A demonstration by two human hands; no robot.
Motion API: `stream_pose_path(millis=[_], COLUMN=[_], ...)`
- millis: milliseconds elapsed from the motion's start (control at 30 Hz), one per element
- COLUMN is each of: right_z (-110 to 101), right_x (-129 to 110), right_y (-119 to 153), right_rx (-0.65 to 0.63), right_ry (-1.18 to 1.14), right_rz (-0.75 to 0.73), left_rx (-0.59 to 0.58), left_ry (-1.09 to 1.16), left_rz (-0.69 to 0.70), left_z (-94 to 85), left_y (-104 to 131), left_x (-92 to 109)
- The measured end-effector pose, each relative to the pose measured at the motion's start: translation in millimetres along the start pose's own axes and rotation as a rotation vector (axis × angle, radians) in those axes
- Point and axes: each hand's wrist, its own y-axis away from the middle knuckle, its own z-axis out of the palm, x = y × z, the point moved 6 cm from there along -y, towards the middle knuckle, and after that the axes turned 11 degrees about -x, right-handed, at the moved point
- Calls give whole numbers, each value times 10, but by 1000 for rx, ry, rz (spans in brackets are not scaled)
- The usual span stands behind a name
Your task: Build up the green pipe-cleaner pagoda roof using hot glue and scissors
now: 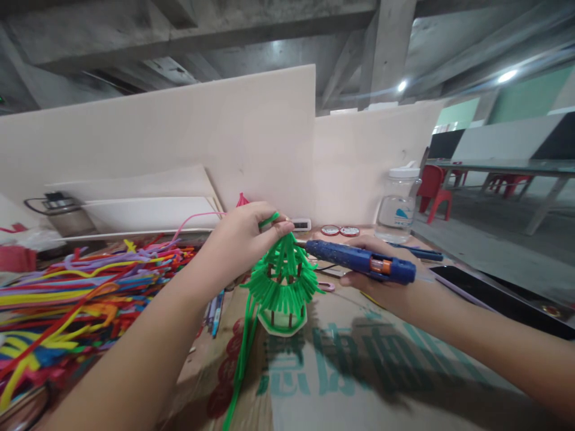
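A small green pagoda model [284, 291], made of pipe cleaners with brown posts and a pale base, stands upright on the cardboard. My left hand [251, 234] is at its peak, thumb and fingers pinched on a short green pipe cleaner [269, 220]. In my right hand [371, 276] is a blue hot glue gun [344, 256], gripped with its nozzle pointing left at the top of the roof. An orange part shows through the gun's side. Whether the nozzle touches the roof I cannot tell. Long green pipe cleaners [243, 368] trail beside the base.
Loose multicoloured pipe cleaners [90, 287] cover the left side. A clear bottle [397, 206] and a dark phone [498, 296] are on the right. Behind stand white boards [224, 137], two round red-rimmed tins [340, 230] and a grey bottle [67, 215]. Printed cardboard [359, 395] lies in front.
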Motion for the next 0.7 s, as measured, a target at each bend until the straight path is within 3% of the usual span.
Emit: stream_pose_path(millis=[700], right_z=[12], right_x=[38], right_y=[16], right_rx=[-13], right_ry=[77], right_rz=[44], left_rx=[-21], left_ry=[36], left_rz=[-13], left_z=[-4], left_y=[-27], left_x=[-82])
